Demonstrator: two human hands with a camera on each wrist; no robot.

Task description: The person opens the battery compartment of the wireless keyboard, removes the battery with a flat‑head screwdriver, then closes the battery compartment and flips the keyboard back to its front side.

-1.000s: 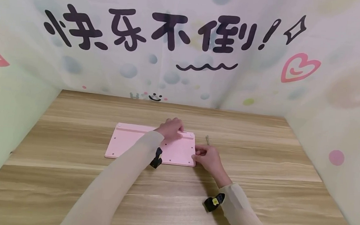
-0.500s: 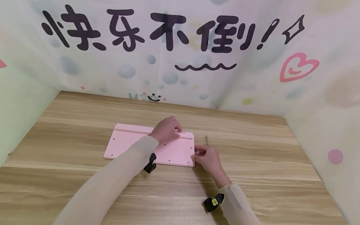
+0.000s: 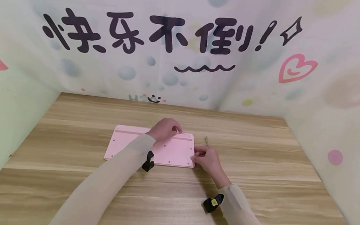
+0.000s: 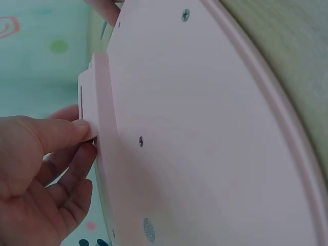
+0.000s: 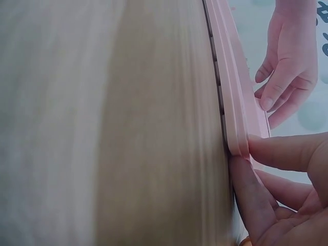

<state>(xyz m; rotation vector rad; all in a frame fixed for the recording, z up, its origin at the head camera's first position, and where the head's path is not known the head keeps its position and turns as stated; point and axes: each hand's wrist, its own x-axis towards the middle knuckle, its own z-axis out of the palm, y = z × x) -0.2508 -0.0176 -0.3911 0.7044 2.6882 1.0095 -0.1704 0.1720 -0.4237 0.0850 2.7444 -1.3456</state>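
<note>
A pink keyboard (image 3: 177, 156) lies with its underside up on the wooden table; screws dot its flat back. My left hand (image 3: 163, 129) reaches over it and pinches the raised strip along its far edge, right of the middle. In the left wrist view the thumb of that hand (image 4: 31, 164) lies on the strip (image 4: 89, 97), beside a narrow dark slot, with the fingers bent behind. At the keyboard's right edge, my right hand (image 3: 208, 160) grips the side between thumb and fingers. The right wrist view shows this hand (image 5: 287, 195) at the near corner of the pink rim (image 5: 233, 87).
A thin metallic rod (image 3: 207, 141) lies just right of the keyboard, beyond my right hand. A printed white cloth (image 3: 157, 76) stands along the table's back edge, and pale walls rise at both sides. Black wrist cameras (image 3: 213, 203) sit on both cuffs.
My left hand and forearm have shifted slightly left along the far strip, its fingers staying near the slot. The right hand keeps its grip, and the keyboard stays in about the same place.
</note>
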